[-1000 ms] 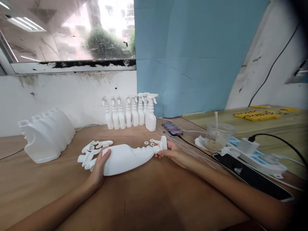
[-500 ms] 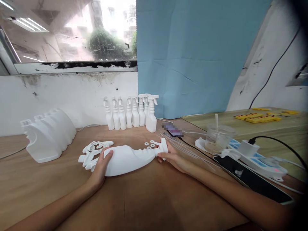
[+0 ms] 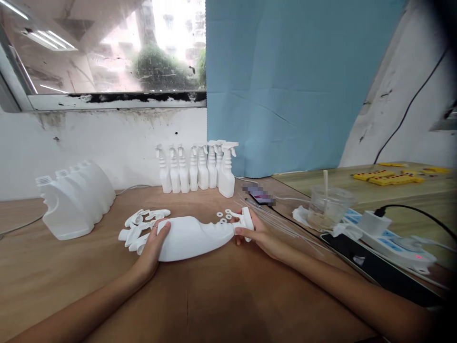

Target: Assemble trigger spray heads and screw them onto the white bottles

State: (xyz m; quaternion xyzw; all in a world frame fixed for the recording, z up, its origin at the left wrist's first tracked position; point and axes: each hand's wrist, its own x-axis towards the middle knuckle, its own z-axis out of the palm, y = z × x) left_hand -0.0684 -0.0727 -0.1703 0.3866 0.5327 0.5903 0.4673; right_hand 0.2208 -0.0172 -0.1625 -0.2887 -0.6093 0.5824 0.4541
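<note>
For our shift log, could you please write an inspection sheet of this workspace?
Surface: brown tabletop, with a thin dark line near the front.
Job's things: white bottle held on its side; loose spray heads and small rings beside it; open-necked bottles at left, bottles with sprayers behind.
Clutter: cup with straw, crumpled tissue, phone.
Hands: left hand on the bottle's body; right hand around the spray head at its neck.
Cables: black cable plugged into a white charger on the power strip.
Surroundings: window, blue curtain, stained white wall.
</note>
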